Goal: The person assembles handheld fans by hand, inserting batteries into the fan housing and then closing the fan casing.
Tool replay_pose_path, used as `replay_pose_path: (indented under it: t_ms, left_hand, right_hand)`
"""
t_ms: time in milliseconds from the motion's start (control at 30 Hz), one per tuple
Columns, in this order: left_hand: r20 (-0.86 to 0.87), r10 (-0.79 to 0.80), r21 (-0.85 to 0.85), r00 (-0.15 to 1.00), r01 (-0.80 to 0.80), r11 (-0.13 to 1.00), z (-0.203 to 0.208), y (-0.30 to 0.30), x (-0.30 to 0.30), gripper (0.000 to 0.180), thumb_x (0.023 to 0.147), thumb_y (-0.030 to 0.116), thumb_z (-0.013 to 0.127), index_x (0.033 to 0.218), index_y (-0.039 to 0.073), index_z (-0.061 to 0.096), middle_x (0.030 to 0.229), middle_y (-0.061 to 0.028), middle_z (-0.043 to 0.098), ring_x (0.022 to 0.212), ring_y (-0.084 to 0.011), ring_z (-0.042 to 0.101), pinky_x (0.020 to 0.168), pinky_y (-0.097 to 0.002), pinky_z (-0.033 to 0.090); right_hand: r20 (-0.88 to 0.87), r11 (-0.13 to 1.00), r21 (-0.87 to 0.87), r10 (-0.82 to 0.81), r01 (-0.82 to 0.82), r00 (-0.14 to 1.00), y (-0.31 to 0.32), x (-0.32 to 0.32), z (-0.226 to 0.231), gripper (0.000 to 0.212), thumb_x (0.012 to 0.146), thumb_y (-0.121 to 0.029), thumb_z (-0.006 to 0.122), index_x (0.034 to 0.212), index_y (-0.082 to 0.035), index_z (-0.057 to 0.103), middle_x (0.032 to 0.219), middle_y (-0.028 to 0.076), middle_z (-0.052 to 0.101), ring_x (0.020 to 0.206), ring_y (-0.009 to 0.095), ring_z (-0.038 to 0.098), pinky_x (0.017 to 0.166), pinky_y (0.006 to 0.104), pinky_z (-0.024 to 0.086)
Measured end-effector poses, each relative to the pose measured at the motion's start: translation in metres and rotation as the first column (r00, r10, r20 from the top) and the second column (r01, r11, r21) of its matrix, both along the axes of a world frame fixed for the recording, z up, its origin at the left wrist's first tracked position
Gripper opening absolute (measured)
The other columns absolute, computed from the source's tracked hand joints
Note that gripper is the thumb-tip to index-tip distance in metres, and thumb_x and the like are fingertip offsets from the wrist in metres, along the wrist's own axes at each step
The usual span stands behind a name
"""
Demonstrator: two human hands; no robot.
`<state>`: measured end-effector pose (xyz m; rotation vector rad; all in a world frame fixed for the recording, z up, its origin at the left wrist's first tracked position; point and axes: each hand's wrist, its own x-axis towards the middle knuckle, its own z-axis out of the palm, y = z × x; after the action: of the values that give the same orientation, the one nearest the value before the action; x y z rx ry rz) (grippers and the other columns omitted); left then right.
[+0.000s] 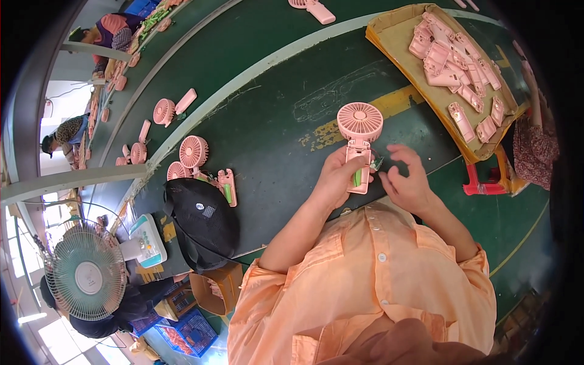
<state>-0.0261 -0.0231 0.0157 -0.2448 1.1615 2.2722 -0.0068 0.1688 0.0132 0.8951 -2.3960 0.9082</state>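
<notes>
My left hand is closed around the handle of a pink handheld fan, whose round grille points away from me. The handle is uncovered, and a green battery shows inside it. A small green circuit board sticks out at the handle's right side. Close beside that board is my right hand, with thumb and fingers curved but apart; nothing shows between them.
A shallow cardboard tray holds several pink handle shells at the far right. More pink fans lie at left, behind a black bag. A desk fan stands at lower left. A red stool is at right. Other people work along the left.
</notes>
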Motion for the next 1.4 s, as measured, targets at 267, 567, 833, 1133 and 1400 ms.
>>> replay_pose_path:
  t_ms: [267, 567, 833, 1133, 1400]
  left_hand:
    - [0.014, 0.017, 0.055, 1.000, -0.018, 0.998, -0.018, 0.006, 0.020, 0.021, 0.095, 0.004, 0.050, 0.116, 0.001, 0.052, 0.101, -0.0078, 0.063, 0.081, -0.0137, 0.065, 0.070, -0.0266, 0.055]
    - [-0.019, 0.040, 0.024, 0.999, -0.039, 0.999, -0.022, 0.009, 0.030, 0.024, 0.098, 0.005, 0.043, 0.121, 0.002, 0.050, 0.107, -0.0079, 0.062, 0.087, -0.0134, 0.064, 0.077, -0.0255, 0.054]
    - [0.028, 0.012, 0.055, 1.000, -0.013, 0.998, -0.021, 0.007, 0.030, 0.025, 0.096, 0.002, 0.042, 0.117, 0.002, 0.054, 0.095, -0.0046, 0.063, 0.082, -0.0098, 0.062, 0.071, -0.0232, 0.052]
    - [-0.003, -0.031, 0.175, 1.000, 0.031, 0.984, -0.026, 0.001, 0.029, 0.033, 0.093, 0.004, 0.040, 0.123, -0.003, 0.050, 0.105, -0.0113, 0.063, 0.092, -0.0191, 0.064, 0.083, -0.0320, 0.053]
    - [0.033, -0.014, 0.278, 0.999, 0.004, 0.960, -0.027, 0.000, 0.029, 0.037, 0.094, 0.007, 0.039, 0.128, -0.004, 0.047, 0.108, -0.0113, 0.062, 0.096, -0.0190, 0.063, 0.087, -0.0324, 0.051]
  right_hand:
    - [-0.033, 0.973, -0.061, 0.219, -0.221, 0.975, -0.015, -0.018, 0.018, 0.011, 0.069, 0.009, 0.064, 0.079, 0.004, 0.060, 0.103, 0.013, 0.064, 0.095, 0.029, 0.062, 0.075, 0.0370, 0.054]
    - [0.027, 0.968, -0.064, 0.244, -0.241, 0.970, -0.011, -0.020, 0.014, 0.014, 0.068, 0.011, 0.065, 0.069, 0.003, 0.053, 0.099, 0.012, 0.064, 0.090, 0.028, 0.063, 0.073, 0.0350, 0.055]
    - [-0.011, 0.976, -0.030, 0.216, -0.217, 0.976, -0.010, -0.018, 0.018, 0.016, 0.066, 0.010, 0.067, 0.067, 0.003, 0.052, 0.088, 0.012, 0.061, 0.078, 0.026, 0.061, 0.060, 0.0346, 0.050]
    - [0.106, 0.991, -0.067, 0.119, -0.113, 0.987, -0.012, -0.011, 0.010, 0.013, 0.067, 0.010, 0.065, 0.068, 0.002, 0.055, 0.084, 0.009, 0.059, 0.075, 0.026, 0.058, 0.061, 0.0347, 0.048]
    - [0.136, 0.986, -0.100, 0.147, -0.134, 0.980, -0.013, -0.011, 0.009, 0.018, 0.066, 0.016, 0.060, 0.067, 0.002, 0.049, 0.081, 0.010, 0.060, 0.070, 0.027, 0.057, 0.063, 0.0365, 0.049]
